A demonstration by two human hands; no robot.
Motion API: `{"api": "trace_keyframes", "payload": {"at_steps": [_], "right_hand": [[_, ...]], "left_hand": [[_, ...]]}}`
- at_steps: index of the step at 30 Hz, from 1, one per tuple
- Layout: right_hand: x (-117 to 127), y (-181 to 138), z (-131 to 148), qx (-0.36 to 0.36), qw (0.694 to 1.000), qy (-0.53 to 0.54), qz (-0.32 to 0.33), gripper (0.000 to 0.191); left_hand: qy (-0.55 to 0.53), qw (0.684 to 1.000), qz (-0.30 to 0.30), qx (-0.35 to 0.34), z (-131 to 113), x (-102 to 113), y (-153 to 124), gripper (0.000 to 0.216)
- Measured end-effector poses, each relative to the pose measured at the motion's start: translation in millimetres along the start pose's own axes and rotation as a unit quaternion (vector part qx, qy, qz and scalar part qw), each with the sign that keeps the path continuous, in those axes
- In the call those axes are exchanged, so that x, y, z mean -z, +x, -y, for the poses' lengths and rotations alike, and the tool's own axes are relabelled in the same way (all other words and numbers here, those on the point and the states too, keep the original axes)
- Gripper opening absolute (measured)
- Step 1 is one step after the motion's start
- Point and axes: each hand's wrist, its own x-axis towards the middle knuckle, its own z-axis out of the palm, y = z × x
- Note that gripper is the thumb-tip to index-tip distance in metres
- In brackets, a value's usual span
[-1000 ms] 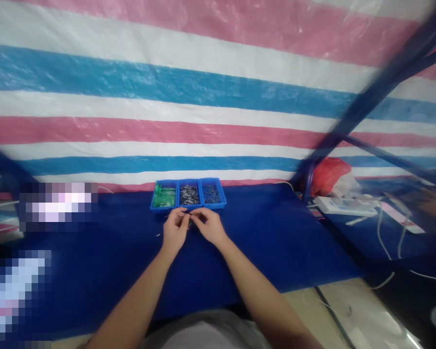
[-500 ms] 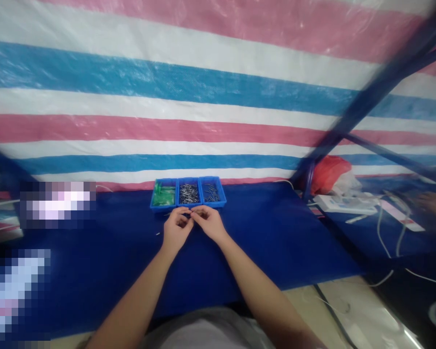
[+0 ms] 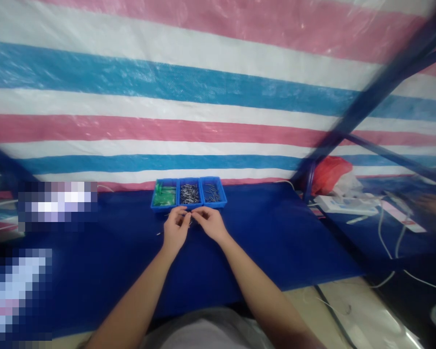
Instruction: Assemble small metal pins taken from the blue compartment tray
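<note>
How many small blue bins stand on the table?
3, side by side: left bin with green parts, middle bin with silvery pins, right bin with darker pins. None seems hidden.

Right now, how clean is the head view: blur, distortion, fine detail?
Head view: frame bars at right smeared, wide-lens bend; pixelated patches at left; what sits between the left hand and right hand is too small to resolve.

head cam | looks forward-down | blue table [image 3: 276,242] near, striped tarp [image 3: 203,97] beyond
</note>
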Motion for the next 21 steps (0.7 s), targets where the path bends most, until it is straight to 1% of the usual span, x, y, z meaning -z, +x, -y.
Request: {"api": "trace_keyframes", "payload": {"at_steps": [6, 15, 21], "right_hand": [[-1.6, 0.4, -1.5, -0.013, 0.999, 0.026, 0.014, 0.027], [-4.5, 2.0, -4.0, -0.048, 0.995, 0.093, -0.001, 0.034], [-4.0, 2.8, -3.5, -0.052, 0.993, 0.103, -0.004, 0.037]], "left_hand": [[0.014, 1.0, 0.002, 0.004, 0.2, 1.2, -0.2, 0.028], [-0.011, 1.0, 0.004, -0.001, -1.1, 1.1, 0.4, 0.032], [-0.032, 0.999, -0.001, 0.006, 1.4, 0.3, 0.1, 0.036]]}}
